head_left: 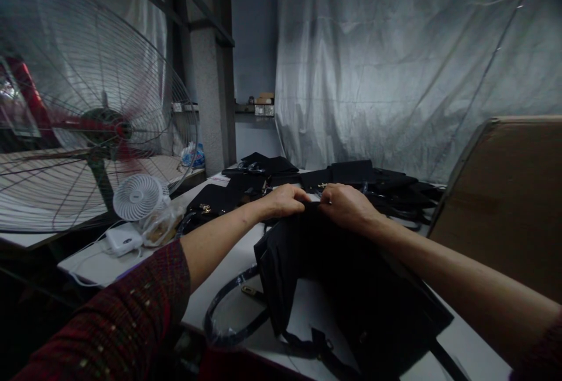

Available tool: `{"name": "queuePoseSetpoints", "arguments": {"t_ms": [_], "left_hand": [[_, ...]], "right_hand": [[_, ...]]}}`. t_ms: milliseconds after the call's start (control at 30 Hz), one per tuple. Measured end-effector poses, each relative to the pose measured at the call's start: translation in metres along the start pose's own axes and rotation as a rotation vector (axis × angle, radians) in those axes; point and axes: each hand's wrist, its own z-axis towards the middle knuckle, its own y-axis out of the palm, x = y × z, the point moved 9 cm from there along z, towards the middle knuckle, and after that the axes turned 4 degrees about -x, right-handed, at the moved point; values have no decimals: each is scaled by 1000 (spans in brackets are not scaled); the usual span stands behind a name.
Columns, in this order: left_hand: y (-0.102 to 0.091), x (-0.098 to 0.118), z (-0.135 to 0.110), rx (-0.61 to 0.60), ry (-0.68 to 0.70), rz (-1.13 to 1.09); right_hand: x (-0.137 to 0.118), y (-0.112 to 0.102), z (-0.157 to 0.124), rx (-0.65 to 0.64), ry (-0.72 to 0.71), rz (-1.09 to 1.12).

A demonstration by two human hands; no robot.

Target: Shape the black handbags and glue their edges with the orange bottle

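Observation:
A black bag (pixel 333 287) lies on the white table (pixel 223 264) in front of me, its straps (pixel 228 311) trailing toward the near edge. My left hand (pixel 285 201) and my right hand (pixel 346 205) meet at the bag's far top edge, both with fingers curled and pinching the black material. The fingertips are partly hidden in the dark fabric.
Several more black bags (pixel 307 176) are piled at the back of the table. A small white desk fan (pixel 137 196) and a white charger (pixel 123 239) sit at the left. A large standing fan (pixel 88 112) spins beyond them. A cardboard box (pixel 504 199) stands at the right.

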Motion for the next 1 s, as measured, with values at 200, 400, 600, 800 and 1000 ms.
{"name": "queuePoseSetpoints", "arguments": {"t_ms": [200,400,600,800,1000], "left_hand": [[2,-1,6,22,15,-108],[-13,13,11,211,-63,161],[-32,5,-17,288,-269,280],[-34,1,-28,266,-256,290],[-23,12,-17,177,-182,295]], "right_hand": [[0,3,3,11,11,-14],[2,3,7,46,-12,67],[36,-17,-11,133,63,323],[44,-2,-25,-17,95,466],[43,-1,-23,10,82,437]]}}
